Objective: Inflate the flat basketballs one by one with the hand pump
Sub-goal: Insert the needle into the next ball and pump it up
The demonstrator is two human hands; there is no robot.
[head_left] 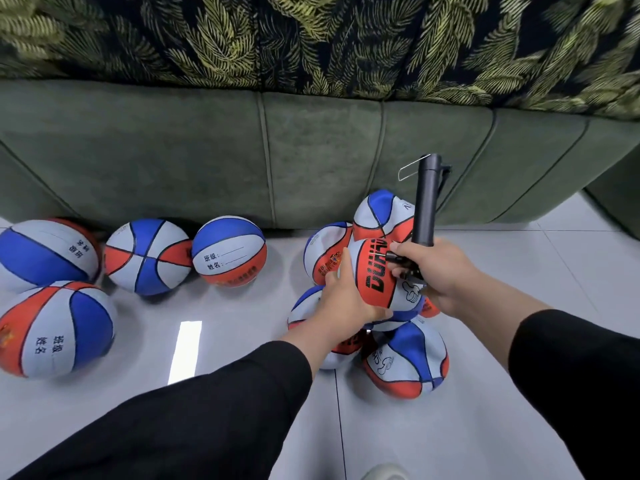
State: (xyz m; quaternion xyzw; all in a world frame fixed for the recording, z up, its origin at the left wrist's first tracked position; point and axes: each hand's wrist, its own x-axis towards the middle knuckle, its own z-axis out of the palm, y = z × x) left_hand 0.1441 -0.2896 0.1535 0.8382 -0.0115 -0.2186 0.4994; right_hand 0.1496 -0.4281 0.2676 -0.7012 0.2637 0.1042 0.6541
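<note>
My left hand (341, 301) grips a flat red, white and blue basketball (375, 271) from its left side and holds it above a pile of flat balls (407, 362). My right hand (441, 271) grips the lower end of a black hand pump (426, 199), whose barrel points up and away. The pump's nozzle end sits against the held ball's red panel. Several round, inflated balls (228, 251) lie on the floor to the left.
A green sofa (207, 150) runs across the back, with a leaf-patterned cover (311, 39) above it. The floor is pale grey tile (242, 341). A shoe tip (386, 472) shows at the bottom edge.
</note>
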